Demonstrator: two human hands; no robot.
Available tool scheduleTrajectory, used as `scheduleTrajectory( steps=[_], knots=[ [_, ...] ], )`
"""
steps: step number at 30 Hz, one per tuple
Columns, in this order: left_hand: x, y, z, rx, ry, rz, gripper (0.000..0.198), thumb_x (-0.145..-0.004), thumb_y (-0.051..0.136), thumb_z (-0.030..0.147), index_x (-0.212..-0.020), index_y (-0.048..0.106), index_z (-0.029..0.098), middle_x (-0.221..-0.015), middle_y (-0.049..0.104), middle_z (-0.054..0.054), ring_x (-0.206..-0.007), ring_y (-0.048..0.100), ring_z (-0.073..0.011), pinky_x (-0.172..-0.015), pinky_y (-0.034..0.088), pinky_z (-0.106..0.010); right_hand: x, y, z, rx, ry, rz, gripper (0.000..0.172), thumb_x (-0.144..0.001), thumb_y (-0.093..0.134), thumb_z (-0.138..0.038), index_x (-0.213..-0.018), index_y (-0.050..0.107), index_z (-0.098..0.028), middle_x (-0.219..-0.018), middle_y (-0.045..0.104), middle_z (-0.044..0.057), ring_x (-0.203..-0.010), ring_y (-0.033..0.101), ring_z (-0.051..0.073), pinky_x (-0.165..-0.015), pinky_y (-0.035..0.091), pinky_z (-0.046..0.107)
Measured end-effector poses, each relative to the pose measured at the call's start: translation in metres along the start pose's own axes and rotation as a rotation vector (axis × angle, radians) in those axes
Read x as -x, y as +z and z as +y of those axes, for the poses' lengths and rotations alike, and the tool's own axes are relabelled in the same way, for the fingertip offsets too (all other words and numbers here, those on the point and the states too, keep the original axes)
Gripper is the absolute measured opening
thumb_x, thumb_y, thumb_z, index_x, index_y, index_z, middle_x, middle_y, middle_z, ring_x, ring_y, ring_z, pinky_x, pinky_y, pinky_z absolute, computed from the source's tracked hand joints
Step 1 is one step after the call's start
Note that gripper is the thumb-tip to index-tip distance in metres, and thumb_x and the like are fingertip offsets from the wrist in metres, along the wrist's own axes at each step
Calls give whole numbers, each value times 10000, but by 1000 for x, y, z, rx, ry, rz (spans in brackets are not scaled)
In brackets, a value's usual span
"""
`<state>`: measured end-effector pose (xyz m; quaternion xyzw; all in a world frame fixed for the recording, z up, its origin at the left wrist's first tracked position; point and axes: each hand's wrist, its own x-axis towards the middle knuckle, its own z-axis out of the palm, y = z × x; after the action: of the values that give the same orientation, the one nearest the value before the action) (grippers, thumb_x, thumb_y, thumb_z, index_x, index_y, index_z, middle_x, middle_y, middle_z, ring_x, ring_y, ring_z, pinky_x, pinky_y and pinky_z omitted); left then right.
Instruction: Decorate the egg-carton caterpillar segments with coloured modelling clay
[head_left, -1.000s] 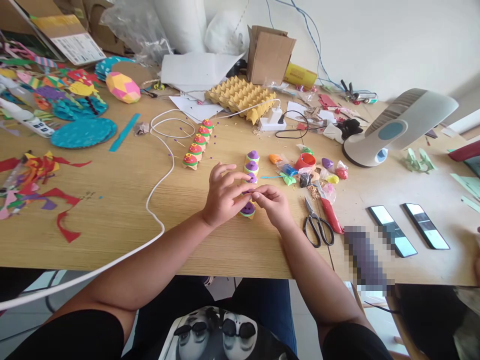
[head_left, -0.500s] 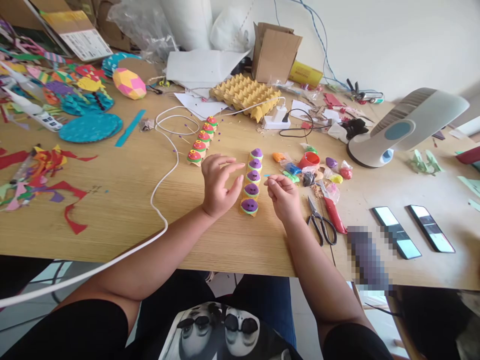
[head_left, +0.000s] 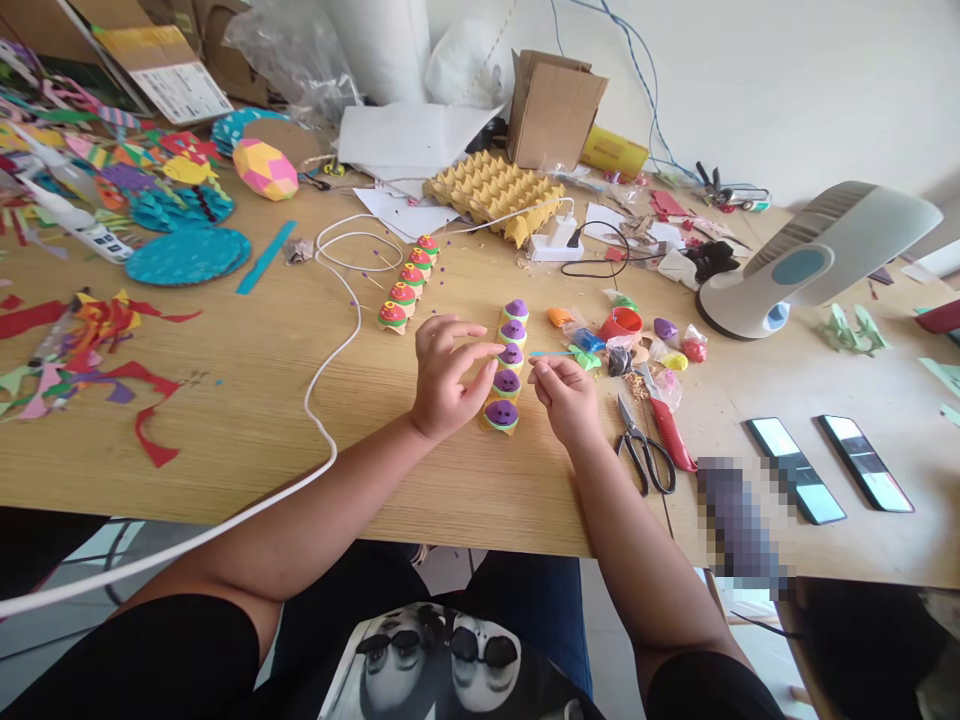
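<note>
Head view. The left hand (head_left: 442,385) covers the left flank of the purple-topped cup row (head_left: 508,362), which lies mid-table and runs away from the person. The hand is released, with fingers spread and fingertips (head_left: 491,350) touching the middle cups. The right hand (head_left: 568,398) is just right of the row, loosely clenched with thumb and forefinger pinched. Whether anything tiny sits in the pinch is too small to tell. A thin blue stick (head_left: 549,353) lies just past its fingertips. A pixelated patch (head_left: 739,520) hides something at the near table edge. The phones' (head_left: 795,470) screens are unreadable. The left clutter is cut off by the frame.

Around:
- red-topped cup row (head_left: 409,285), behind-left of the left hand
- white cable (head_left: 330,400), looping left of it and dropping off the near edge
- clay bits in bags (head_left: 645,345) and a red cup (head_left: 621,322), right of the purple row
- scissors (head_left: 643,452) and a red-handled tool (head_left: 670,432), near the right wrist
- fan (head_left: 810,260), far right
- yellow egg tray (head_left: 491,185) and cardboard box (head_left: 556,100), at the back
- paper scraps (head_left: 82,350), left

Nothing lies between the hands and the row.

There is bare table (head_left: 247,400) left of the left forearm and in front of the row up to the near edge. The right side is crowded.
</note>
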<state>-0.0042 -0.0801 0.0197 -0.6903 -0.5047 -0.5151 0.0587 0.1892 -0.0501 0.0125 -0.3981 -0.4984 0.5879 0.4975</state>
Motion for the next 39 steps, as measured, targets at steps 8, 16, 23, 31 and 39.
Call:
scheduleTrajectory(
  steps=[8,16,23,31,39],
  knots=[
    [1,0,3,28,89,-103,179,-901,670,385,-1040,751,307,-1157,646,-70,-1271,466,-288,-1155,366,-534,7,7,-4,132,34,-98,499,-828,682,-653,-684,702,-176,-564,584,5,-465,395,81,-447,271,243],
    [1,2,5,41,94,-204,88,-877,722,363,-932,778,322,-1074,710,-46,-1274,482,-286,-1132,383,-557,11,7,-3,258,-68,-199,475,-876,652,-615,-694,699,-180,-602,586,4,-520,415,99,-479,288,248],
    [-1,0,4,52,97,-188,69,-875,716,336,-875,785,335,-1007,726,-29,-1238,493,-278,-1118,394,-534,11,8,-11,171,-53,-213,444,-841,703,-601,-696,689,-181,-588,578,-10,-504,399,86,-489,293,248],
    [0,1,4,64,105,-202,77,-865,720,365,-865,760,299,-1028,724,-31,-1234,507,-284,-1130,379,-543,9,9,-8,40,71,-175,407,-724,826,-560,-722,679,-180,-578,612,-20,-490,419,74,-464,273,225],
    [0,0,0,177,235,-90,23,-866,757,304,-844,758,302,-956,740,-15,-1186,526,-247,-1062,450,-479,9,7,-10,-119,171,-286,395,-693,867,-512,-721,665,-174,-591,620,-23,-468,383,51,-456,229,211]
  ],
)
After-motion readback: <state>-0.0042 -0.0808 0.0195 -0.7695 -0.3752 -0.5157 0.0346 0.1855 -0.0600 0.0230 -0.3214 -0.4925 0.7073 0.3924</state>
